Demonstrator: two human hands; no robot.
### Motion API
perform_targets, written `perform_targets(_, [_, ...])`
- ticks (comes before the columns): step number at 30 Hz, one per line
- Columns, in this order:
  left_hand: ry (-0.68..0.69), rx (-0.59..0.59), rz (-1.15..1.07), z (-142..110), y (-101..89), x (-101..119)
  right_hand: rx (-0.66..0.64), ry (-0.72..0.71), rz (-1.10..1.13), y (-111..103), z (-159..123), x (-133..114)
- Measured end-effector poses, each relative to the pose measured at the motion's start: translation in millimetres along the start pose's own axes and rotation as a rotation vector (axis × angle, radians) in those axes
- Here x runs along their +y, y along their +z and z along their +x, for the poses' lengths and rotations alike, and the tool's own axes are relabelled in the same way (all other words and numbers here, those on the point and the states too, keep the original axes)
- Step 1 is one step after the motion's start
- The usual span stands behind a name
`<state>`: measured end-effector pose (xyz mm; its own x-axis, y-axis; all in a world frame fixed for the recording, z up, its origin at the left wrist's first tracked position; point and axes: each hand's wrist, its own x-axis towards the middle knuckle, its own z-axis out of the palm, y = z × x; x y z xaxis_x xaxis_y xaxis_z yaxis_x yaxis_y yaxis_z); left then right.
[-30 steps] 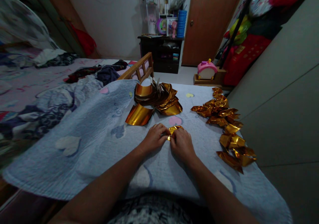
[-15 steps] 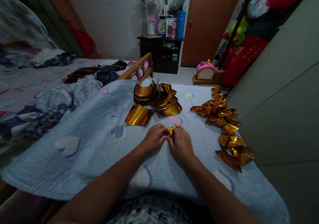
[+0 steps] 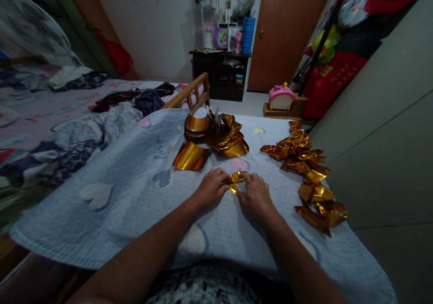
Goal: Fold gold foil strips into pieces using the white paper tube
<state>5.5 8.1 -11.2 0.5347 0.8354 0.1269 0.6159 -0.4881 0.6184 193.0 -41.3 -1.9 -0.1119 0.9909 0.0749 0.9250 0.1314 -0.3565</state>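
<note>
Between my hands, low over the blue cloth, is a small piece of folded gold foil paper (image 3: 237,177). My left hand (image 3: 213,186) pinches its left end with thumb and fingers. At the other end my right hand (image 3: 255,193) grips it, index finger on the far edge and thumb on the near edge. Just beyond lies a stack of curled gold foil sheets (image 3: 214,132), with one loose gold sheet (image 3: 191,155) at its near left. Several folded gold foil pieces (image 3: 314,175) form a pile along the right side.
A light blue quilted cloth (image 3: 135,214) with heart shapes covers the surface under my hands. A bed with crumpled clothes (image 3: 111,119) is on the left. A wooden rail (image 3: 189,92) stands behind the stack. A pale cabinet (image 3: 382,159) borders the right.
My right hand has shifted right, away from my left, and its fingers have spread along the foil. More of the folded piece now shows between the hands. The view has shifted slightly.
</note>
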Motion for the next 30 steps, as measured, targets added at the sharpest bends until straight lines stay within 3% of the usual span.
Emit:
perform_targets(5, [0.008, 0.002, -0.004, 0, -0.3, 0, 0.009, -0.062, 0.119, 1, 1, 18])
perform_targets(9, [0.025, -0.005, -0.003, -1, -2.0, 0, 0.127, -0.033, 0.298, 3, 9, 30])
perform_targets(13, [0.046, -0.008, 0.000, -2, -3.5, 0, 0.265, 0.023, 0.299, 5, 17, 35])
perform_targets(19, [0.059, 0.013, -0.025, -5, -2.5, -1, 0.133, -0.026, 0.352, 1, 20, 35])
perform_targets(30, [0.067, 0.033, -0.033, -5, -2.3, 1, 0.106, 0.027, 0.107, 10, 16, 27])
